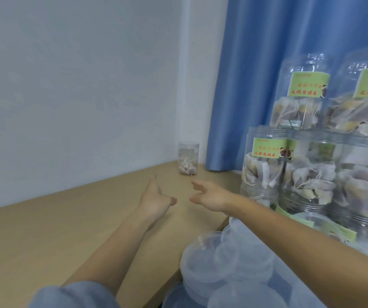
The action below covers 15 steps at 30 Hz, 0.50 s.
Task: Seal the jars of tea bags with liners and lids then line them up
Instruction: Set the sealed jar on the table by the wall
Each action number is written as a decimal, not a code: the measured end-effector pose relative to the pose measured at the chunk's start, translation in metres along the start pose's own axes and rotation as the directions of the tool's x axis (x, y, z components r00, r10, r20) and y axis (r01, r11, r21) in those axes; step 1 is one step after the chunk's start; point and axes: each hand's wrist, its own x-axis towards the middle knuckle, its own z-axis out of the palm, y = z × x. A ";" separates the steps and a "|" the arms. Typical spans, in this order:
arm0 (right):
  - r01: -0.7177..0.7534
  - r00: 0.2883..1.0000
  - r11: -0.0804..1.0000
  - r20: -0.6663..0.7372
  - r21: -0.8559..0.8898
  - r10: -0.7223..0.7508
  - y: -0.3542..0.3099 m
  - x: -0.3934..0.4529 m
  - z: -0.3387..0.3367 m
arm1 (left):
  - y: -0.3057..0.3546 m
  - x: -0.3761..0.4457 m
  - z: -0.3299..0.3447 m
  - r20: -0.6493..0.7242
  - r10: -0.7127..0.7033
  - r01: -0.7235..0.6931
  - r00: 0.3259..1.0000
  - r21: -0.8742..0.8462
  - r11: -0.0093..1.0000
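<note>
Two hands empty, fingers relaxed: left hand (156, 202) and right hand (209, 196) apart above table (45, 236). Lidded jar (188, 158) stands alone in far corner, likely starting row. Stacked jars (265, 165) wait at right; lids (218, 261) heaped close for reach.

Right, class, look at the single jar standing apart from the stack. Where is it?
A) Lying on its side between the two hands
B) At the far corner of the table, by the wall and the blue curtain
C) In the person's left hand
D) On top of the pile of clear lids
B: the lone jar stands upright at the table's far corner beside the curtain, beyond both the left hand and right hand, which hold nothing.
</note>
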 end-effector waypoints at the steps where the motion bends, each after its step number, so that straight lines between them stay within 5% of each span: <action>1: -0.010 1.000 1.000 0.018 0.004 0.010 0.000 -0.007 -0.003 | 0.006 -0.006 0.004 0.013 0.010 -0.010 1.000 -0.014 1.000; 9: 0.154 0.987 0.984 -0.031 -0.089 -0.157 -0.037 -0.103 -0.031 | 0.065 -0.072 0.044 0.031 0.135 -0.134 0.990 -0.029 0.990; 15: 0.154 0.965 0.927 -0.151 -0.341 -0.216 -0.039 -0.173 -0.083 | 0.122 -0.118 0.083 0.073 0.227 -0.221 0.971 -0.083 0.972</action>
